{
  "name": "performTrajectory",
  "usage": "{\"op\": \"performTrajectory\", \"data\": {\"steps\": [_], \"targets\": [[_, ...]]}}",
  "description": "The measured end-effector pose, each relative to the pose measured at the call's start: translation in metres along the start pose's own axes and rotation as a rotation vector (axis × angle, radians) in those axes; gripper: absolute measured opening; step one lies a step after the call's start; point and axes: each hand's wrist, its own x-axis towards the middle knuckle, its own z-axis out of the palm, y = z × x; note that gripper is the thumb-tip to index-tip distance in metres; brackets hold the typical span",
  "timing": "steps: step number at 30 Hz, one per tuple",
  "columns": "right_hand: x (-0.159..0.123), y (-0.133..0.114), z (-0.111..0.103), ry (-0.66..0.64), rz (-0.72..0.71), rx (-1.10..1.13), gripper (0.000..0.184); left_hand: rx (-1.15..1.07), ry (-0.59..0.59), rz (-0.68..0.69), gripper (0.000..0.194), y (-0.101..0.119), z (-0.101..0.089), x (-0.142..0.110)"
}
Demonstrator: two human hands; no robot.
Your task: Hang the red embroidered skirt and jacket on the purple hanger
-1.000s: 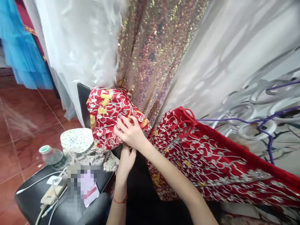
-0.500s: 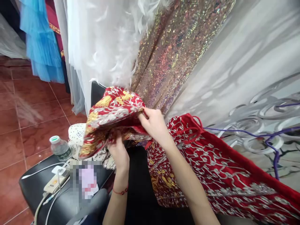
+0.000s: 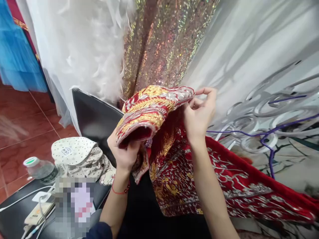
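**A:** What fills the view, biggest thing first?

**B:** Hanging gowns make the backdrop: a sequined gown [image 3: 159, 39] in the centre, a white feathered gown [image 3: 82, 49] to its left, pale satin [image 3: 249, 43] to its right. Below them, a red embroidered garment [image 3: 224, 179] spreads from the centre down toward the lower right, with a purple hanger [image 3: 269, 146] lying by its upper edge.

**A:** Where does the garment lie relative to the hands?

**B:** One end of it is lifted and folded over into a thick roll, raised in front of the person. The roll's long axis runs from lower left to upper right, between the two hands. The rest trails down and away to the right, so the right arm lies over the bulk of it.

**A:** And the hands?

**B:** The left hand [image 3: 124, 152] is closed around the lower, rolled end from beneath, fingers curled into the fold. The right hand [image 3: 199, 113] is higher, thumb and fingertips pinched on the upper edge of the cloth, other fingers loosely bent.

**A:** Anything smaller nearby?

**B:** At lower left, a black chair [image 3: 94, 113] carries a dotted cream cloth [image 3: 79, 156], a water bottle [image 3: 40, 169] and a power strip [image 3: 40, 212] with white cables.
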Motion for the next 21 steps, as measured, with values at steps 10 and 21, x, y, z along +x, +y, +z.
{"op": "performTrajectory", "data": {"steps": [10,21], "targets": [[-0.01,0.041,0.014,-0.868,0.16,0.276,0.098,-0.118,-0.207,-0.185,0.011,0.003,0.036,-0.005],[0.012,0.033,0.038,-1.186,0.234,0.313,0.067,0.003,0.012,-0.317,0.008,0.019,0.043,0.044]]}}
